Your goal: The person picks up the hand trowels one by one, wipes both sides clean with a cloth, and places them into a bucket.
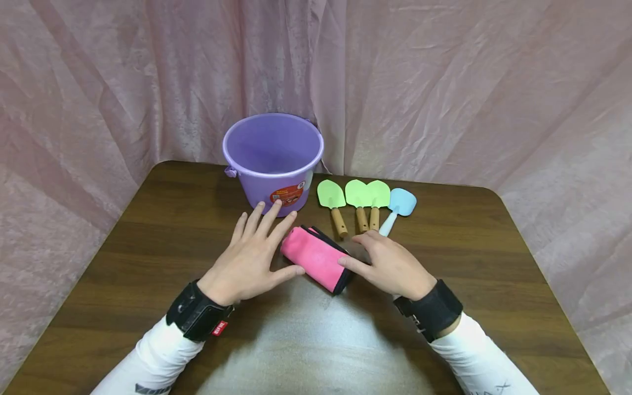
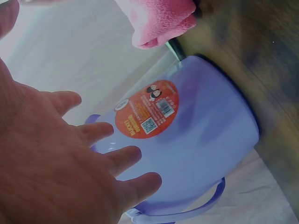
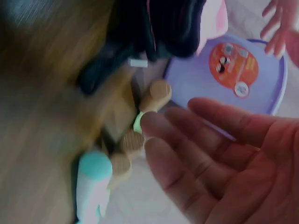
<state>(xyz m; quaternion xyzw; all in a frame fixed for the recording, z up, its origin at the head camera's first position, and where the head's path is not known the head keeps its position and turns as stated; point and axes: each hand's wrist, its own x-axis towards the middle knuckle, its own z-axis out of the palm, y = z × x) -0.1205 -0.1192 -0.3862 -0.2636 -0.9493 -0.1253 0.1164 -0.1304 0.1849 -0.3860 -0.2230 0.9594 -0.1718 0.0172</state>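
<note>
A rolled pink cloth (image 1: 316, 258) with black edging lies on the table between the two hands. To its left, my left hand (image 1: 247, 266) is spread with straight fingers, the thumb tip overlapping the cloth's near edge in the head view; I cannot tell if they touch. My right hand (image 1: 392, 266) hovers at the cloth's right end, fingers loosely bent and holding nothing, its thumb in front of the cloth. Behind the left fingertips stands an upright purple bucket (image 1: 249, 189). The left wrist view shows the bucket's red label (image 2: 147, 109) past my spread fingers.
Right of the bucket, green toy shovels (image 1: 331, 194) with wooden handles lie in a row. Beside them is a light blue shovel (image 1: 402, 202), its handle reaching close to my right hand. A pink curtain (image 1: 419, 99) hangs behind the brown wooden table (image 1: 469, 247).
</note>
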